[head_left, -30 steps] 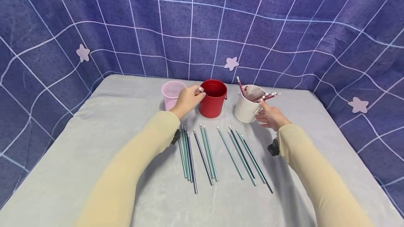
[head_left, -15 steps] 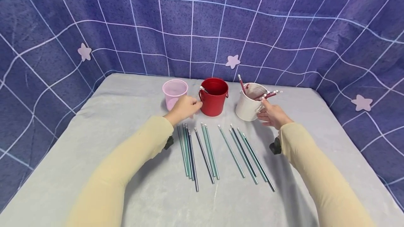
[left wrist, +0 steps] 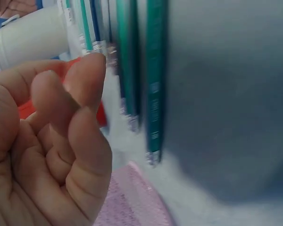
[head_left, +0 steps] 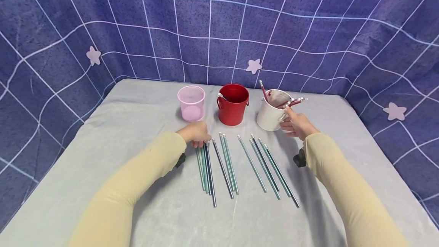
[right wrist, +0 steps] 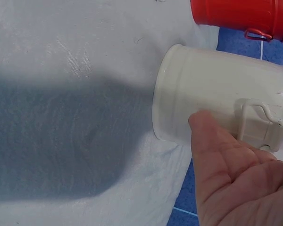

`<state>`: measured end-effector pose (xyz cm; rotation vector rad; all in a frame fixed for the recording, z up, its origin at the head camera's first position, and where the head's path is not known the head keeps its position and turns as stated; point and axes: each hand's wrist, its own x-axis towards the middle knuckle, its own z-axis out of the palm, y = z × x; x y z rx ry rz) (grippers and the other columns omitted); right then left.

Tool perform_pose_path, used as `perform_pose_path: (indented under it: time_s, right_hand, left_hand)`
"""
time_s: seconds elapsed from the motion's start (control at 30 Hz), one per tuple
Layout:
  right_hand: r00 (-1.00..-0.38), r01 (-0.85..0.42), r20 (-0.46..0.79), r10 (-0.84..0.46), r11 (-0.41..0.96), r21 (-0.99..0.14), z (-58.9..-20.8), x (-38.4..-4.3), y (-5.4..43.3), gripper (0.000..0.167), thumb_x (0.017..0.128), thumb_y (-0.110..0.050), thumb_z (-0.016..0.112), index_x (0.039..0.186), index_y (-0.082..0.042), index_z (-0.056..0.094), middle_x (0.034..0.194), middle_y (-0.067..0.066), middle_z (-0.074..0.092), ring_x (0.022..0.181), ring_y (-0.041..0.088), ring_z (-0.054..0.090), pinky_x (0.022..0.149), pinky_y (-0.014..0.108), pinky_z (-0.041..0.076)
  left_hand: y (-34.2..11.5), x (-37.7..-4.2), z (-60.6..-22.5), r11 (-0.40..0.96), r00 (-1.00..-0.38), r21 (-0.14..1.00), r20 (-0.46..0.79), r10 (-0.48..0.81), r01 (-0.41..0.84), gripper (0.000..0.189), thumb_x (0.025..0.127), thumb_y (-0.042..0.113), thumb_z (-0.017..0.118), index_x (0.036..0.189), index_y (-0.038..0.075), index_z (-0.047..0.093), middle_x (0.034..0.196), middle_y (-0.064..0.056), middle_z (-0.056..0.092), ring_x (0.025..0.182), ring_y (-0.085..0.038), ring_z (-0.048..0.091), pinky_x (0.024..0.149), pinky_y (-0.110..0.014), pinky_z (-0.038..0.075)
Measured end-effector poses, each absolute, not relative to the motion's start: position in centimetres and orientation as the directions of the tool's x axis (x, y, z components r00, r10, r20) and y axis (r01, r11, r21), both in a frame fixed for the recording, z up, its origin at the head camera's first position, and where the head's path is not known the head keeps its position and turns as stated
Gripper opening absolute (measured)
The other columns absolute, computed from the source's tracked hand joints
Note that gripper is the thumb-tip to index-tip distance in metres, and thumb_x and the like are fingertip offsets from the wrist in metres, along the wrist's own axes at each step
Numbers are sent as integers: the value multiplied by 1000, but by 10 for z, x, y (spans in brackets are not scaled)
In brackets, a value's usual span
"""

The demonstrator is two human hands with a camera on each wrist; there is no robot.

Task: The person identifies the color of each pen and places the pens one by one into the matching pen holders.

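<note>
My left hand [head_left: 195, 133] is just over the eraser ends of the left group of pencils [head_left: 207, 174], its fingers loosely bent with nothing between them. In the left wrist view, green pencils [left wrist: 154, 89] lie beside the fingertips. My right hand [head_left: 297, 124] holds the white bucket [head_left: 268, 117] at its right side near the handle, thumb at the rim and fingers along the wall. Dark red pencils [head_left: 263, 90] stick out of that bucket. A dark pencil with a white eraser [head_left: 221, 96] leans on the left rim of the red bucket [head_left: 231, 113].
A pink cup [head_left: 192, 109] stands left of the red bucket. Several more teal and navy pencils [head_left: 252, 164] lie in a loose row on the grey cloth [head_left: 154, 201]. A purple gridded curtain [head_left: 192, 18] hangs behind the table.
My left hand has let go of the dark pencil, which now rests in the red bucket. It has come back down toward the pencils on the cloth. The right hand stays at the white bucket.
</note>
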<state>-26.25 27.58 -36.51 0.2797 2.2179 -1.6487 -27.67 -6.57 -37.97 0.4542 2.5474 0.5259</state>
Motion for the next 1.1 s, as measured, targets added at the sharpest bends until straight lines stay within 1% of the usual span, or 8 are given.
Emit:
perform_pose_path:
  time_s: [0.13,0.27,0.4,0.6,0.8,0.93,1.1]
  right_hand:
    - [-915,366,-400,-59,296,-882,-365,-263,276,81,102,-49,16,139,23,18,142,38,28,135,42,30,109,52,31]
    - [-914,366,-401,-64,294,-883,-365,-262,278,81,102,-48,15,139,23,17,143,38,28,135,43,30,109,53,31]
    - [-912,369,-404,-68,291,-883,-365,-261,278,82,101,-49,15,139,23,18,143,38,28,135,43,29,109,53,31]
    - [-917,359,-395,-63,302,-883,-365,-261,276,82,101,-50,16,138,23,19,142,38,29,135,43,30,108,53,32]
    - [-918,355,-392,-65,309,-882,-365,-262,273,82,101,-50,16,138,23,19,142,38,29,134,43,31,108,53,32]
    - [-912,363,-402,-74,310,-879,-363,-261,275,83,101,-51,14,139,23,17,143,38,28,135,44,30,109,53,31]
    - [-910,373,-411,-64,310,-875,-362,-260,274,81,101,-49,15,139,23,17,143,38,28,135,44,30,109,52,31]
  left_hand:
    - [-66,-273,-386,878,-815,438,-425,393,195,25,86,11,58,61,7,59,53,-3,60,38,-9,47,39,-20,43]
    - [-64,-270,-389,878,-823,446,-424,378,173,25,85,11,61,60,7,58,51,-3,58,36,-9,44,36,-19,40]
    - [-63,-268,-391,887,-824,426,-430,370,176,25,84,10,61,59,7,58,48,-2,55,35,-9,42,35,-20,37]
    - [-64,-267,-391,905,-828,389,-440,348,173,24,84,13,62,61,7,58,46,-1,54,35,-8,41,35,-21,38]
    - [-68,-268,-392,919,-829,359,-454,326,165,29,85,18,66,59,8,56,45,-1,53,33,-8,39,35,-20,35]
    - [-63,-268,-391,928,-819,317,-468,332,195,30,86,19,66,60,6,59,46,-2,54,34,-9,43,37,-20,38]
    - [-54,-264,-391,946,-834,226,-454,314,233,25,86,21,67,67,6,61,57,-2,60,41,-12,52,43,-23,44]
